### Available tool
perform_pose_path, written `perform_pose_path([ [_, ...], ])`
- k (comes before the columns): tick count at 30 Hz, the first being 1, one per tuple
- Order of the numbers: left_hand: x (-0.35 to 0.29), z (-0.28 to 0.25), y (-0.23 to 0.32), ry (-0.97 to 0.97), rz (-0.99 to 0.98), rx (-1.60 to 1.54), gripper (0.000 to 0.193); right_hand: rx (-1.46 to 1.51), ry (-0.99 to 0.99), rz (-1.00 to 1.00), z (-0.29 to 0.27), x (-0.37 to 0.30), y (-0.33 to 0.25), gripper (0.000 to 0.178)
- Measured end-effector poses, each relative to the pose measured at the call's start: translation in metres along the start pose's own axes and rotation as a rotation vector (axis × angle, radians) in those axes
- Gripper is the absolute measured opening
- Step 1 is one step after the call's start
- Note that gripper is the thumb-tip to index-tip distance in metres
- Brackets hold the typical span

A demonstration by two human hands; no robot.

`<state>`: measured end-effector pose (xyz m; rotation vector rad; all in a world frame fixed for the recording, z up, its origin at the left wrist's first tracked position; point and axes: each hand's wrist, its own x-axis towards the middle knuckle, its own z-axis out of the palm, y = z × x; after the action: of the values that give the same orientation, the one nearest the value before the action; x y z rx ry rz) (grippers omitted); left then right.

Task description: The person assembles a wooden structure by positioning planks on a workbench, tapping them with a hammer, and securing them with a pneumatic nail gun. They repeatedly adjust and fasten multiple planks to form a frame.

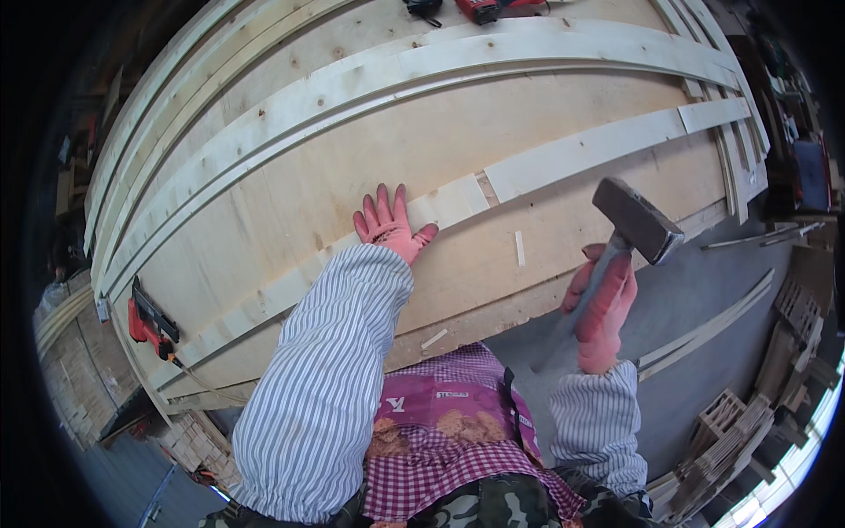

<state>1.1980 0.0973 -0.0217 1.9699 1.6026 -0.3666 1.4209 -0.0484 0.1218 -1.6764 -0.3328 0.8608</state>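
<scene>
My left hand (392, 228), in a pink glove, lies with spread fingers on a pale wooden strip (453, 201) that runs across a large plywood sheet (370, 154). A second length of strip (581, 157) continues to the right of it, with a small gap between their ends. Off the sheet's near edge, my right hand (606, 308), also gloved in pink, grips the handle of a hammer (638, 220). Its dark metal head is raised above the edge. Two small wood slivers (519, 248) lie on the near side of the strip.
A red and black nail gun (151, 324) with a hose rests at the sheet's left end. More long strips (370, 77) cross the sheet farther back, and a red tool (480, 9) lies at the far edge. Wooden slats (709, 321) and stacked pallets (722, 440) are on the floor at right.
</scene>
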Motion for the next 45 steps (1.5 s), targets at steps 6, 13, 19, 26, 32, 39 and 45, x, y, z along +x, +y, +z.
perform_pose_path([
  [6,0.002,-0.003,0.004,-0.054,-0.038,0.069,0.097,-0.679,-0.269,0.088,0.089,0.051,0.043,0.04],
  [13,0.0,-0.005,0.003,-0.046,-0.019,0.029,0.096,-0.369,-0.327,0.232,0.07,0.049,0.005,0.039],
  [19,0.001,-0.006,0.003,-0.053,-0.015,0.017,0.098,-0.426,-0.256,0.243,0.064,0.043,0.027,0.037],
  [26,0.0,-0.01,0.004,-0.098,-0.003,0.023,0.094,-0.489,-0.307,0.256,0.059,0.061,0.017,0.048],
  [32,0.001,-0.01,0.003,-0.101,-0.011,0.027,0.094,-0.343,-0.329,-0.055,0.045,0.036,0.046,0.034],
  [39,0.002,0.0,0.001,-0.031,-0.002,0.043,0.098,-0.669,-0.439,0.354,0.052,0.058,0.027,0.047],
  [45,0.005,0.002,-0.004,-0.054,0.007,0.05,0.096,-0.16,-0.322,-0.03,0.059,0.054,-0.007,0.044],
])
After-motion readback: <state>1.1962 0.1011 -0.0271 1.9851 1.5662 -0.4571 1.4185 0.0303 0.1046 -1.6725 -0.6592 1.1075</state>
